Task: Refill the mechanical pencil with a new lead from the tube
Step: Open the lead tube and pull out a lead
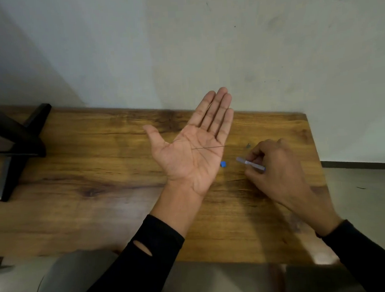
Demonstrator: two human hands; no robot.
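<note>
My left hand (192,150) is held flat, palm up, over the wooden table (96,167). A thin dark lead (207,148) lies across the palm, its right end just past the palm's edge. My right hand (278,171) rests on the table to the right, fingers closed on a small translucent lead tube (249,163) that points left. A small blue cap (223,164) lies on the table between the two hands. No pencil is visible.
A tiny dark piece (248,145) lies on the table beyond the right hand. A black stand (18,145) sits at the table's left end. The wall (179,43) runs along the back edge; the table's right edge (315,150) is close to the right hand.
</note>
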